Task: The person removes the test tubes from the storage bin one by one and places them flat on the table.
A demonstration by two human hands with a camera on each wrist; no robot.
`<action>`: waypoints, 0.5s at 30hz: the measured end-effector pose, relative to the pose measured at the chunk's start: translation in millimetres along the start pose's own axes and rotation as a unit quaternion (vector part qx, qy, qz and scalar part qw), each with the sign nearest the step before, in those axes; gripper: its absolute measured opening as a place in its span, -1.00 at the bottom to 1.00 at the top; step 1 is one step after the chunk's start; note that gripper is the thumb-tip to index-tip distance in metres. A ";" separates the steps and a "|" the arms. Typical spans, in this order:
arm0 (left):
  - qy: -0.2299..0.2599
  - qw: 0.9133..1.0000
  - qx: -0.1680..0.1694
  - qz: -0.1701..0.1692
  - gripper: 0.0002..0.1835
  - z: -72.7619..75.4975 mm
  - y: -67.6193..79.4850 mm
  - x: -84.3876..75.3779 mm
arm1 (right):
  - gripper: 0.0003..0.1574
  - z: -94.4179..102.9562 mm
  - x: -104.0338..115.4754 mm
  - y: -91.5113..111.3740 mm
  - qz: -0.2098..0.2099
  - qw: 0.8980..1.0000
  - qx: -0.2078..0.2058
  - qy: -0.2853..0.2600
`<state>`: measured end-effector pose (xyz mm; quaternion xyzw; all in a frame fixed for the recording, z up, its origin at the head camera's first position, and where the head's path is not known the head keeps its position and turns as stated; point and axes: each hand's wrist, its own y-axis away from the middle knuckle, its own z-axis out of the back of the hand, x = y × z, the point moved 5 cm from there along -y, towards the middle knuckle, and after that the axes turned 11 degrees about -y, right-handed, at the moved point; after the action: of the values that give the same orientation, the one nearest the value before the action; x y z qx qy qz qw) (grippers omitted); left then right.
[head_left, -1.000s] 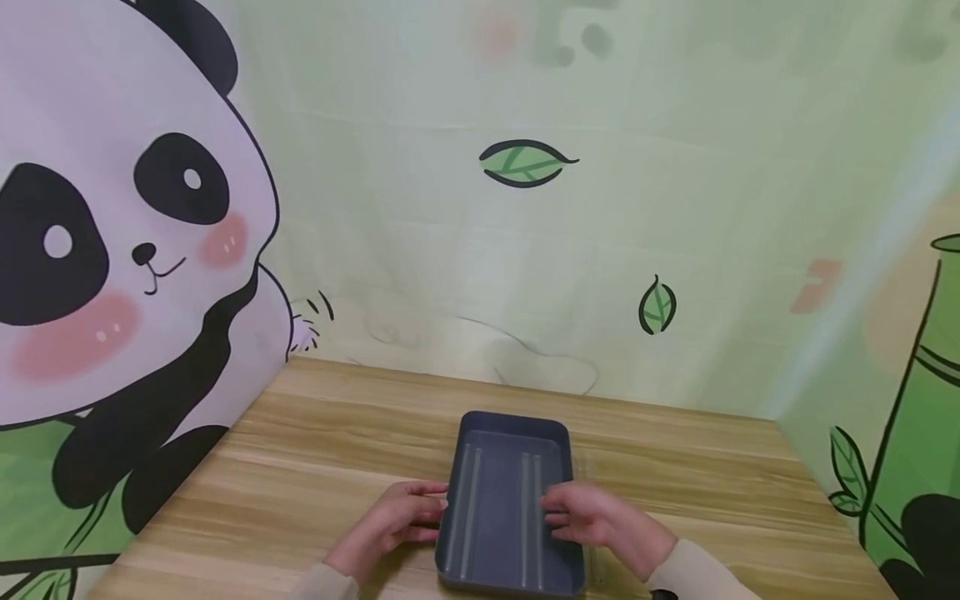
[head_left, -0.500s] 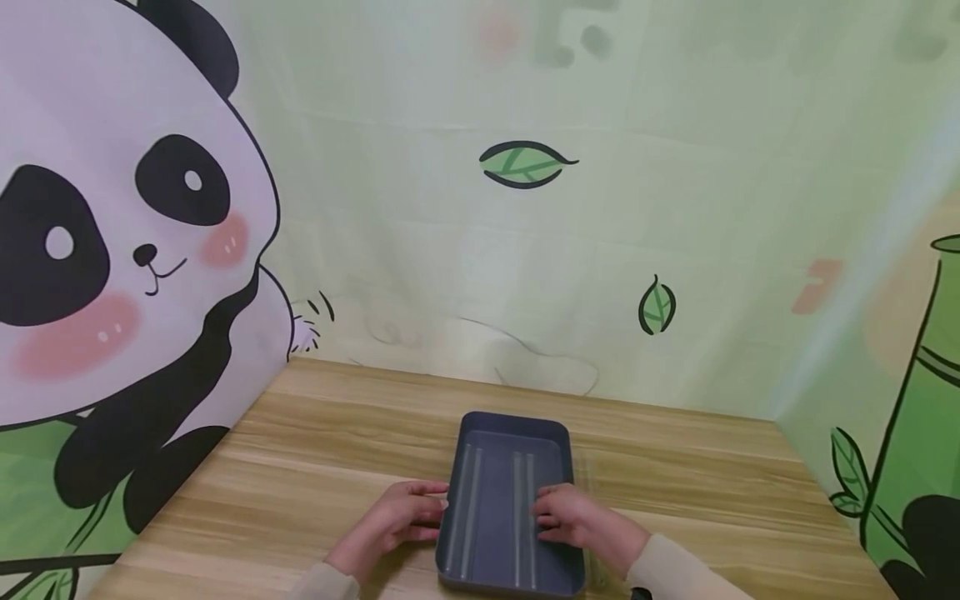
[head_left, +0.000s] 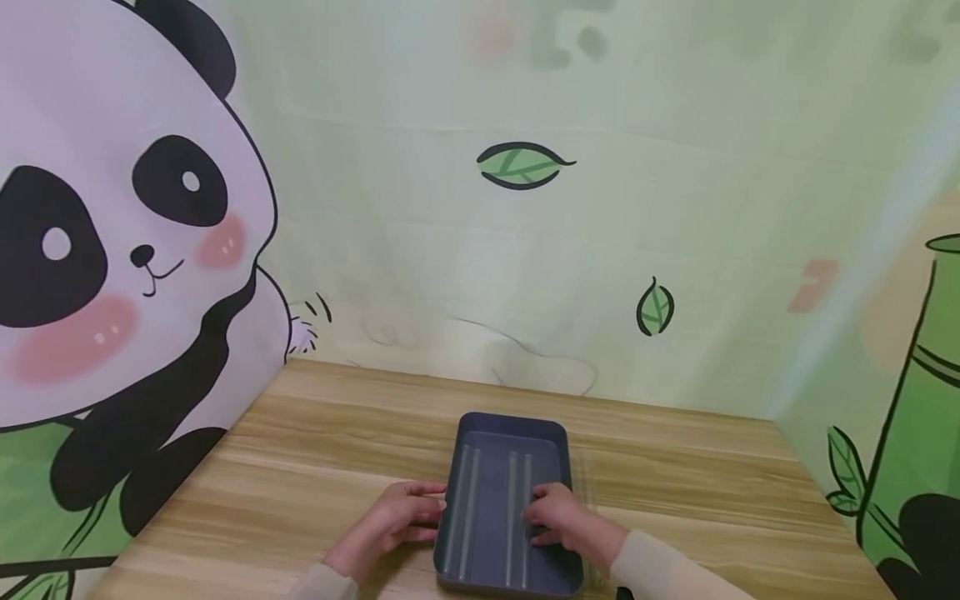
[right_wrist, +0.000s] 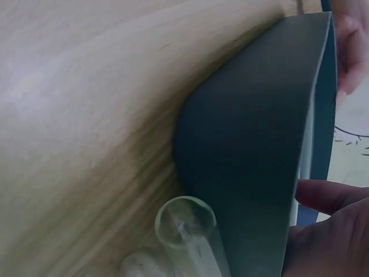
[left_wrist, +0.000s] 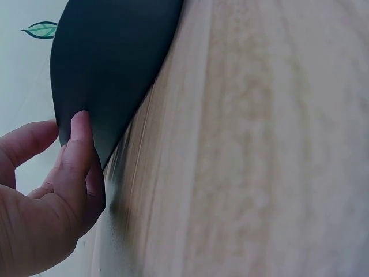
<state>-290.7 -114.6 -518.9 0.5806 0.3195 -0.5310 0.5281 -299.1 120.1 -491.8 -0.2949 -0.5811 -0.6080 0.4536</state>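
Observation:
A dark blue rectangular tray (head_left: 491, 500) lies on the wooden table. Inside it, two long clear tubes run lengthwise: one tube (head_left: 468, 500) along the left wall, another tube (head_left: 520, 475) near the middle. My left hand (head_left: 393, 517) touches the left wall; in the left wrist view its fingers (left_wrist: 81, 133) lie against the wall's outside, close to the rim. My right hand (head_left: 566, 521) reaches over the right wall, its bent fingertips against the middle tube. In the right wrist view a finger (right_wrist: 323, 195) shows past the rim while the other fingertips are hidden.
Outside the tray's right wall lies a clear open-ended tube (right_wrist: 185, 222), with another clear piece (right_wrist: 144, 264) beside it. The wooden table (head_left: 360, 417) extends around the tray. A green cloth backdrop (head_left: 420, 250) with a panda and leaves rises behind the table.
My right hand has moved left inside the tray, and the middle tube has shifted left with it. The left hand and the tray have stayed in place.

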 end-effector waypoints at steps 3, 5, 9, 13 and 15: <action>-0.001 1.000 -0.001 -0.002 -0.43 0.1 -0.5 -0.8 | -0.16 -1.1 0.1 -1.3 0.002 1.000 -0.005 0.006; -0.002 1.000 -0.001 -0.002 -0.43 0.2 -0.7 -0.9 | -0.16 -2.4 0.8 -1.4 0.003 1.000 -0.004 0.010; -0.004 1.000 0.000 -0.001 -0.43 0.1 -0.8 -0.2 | -0.18 -5.6 1.7 -1.3 0.004 1.000 -0.003 0.014; -0.005 1.000 0.000 0.000 -0.43 0.1 -1.0 0.5 | -0.20 -8.4 2.9 -0.9 0.007 1.000 -0.002 0.009; -0.005 1.000 0.000 0.000 -0.44 0.0 -1.2 0.5 | -0.20 -9.7 3.9 -0.9 0.012 1.000 -0.002 0.004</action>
<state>-291.7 -114.4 -519.6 0.5778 0.3172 -0.5338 0.5296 -299.9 109.8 -490.2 -0.3001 -0.5745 -0.6052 0.4623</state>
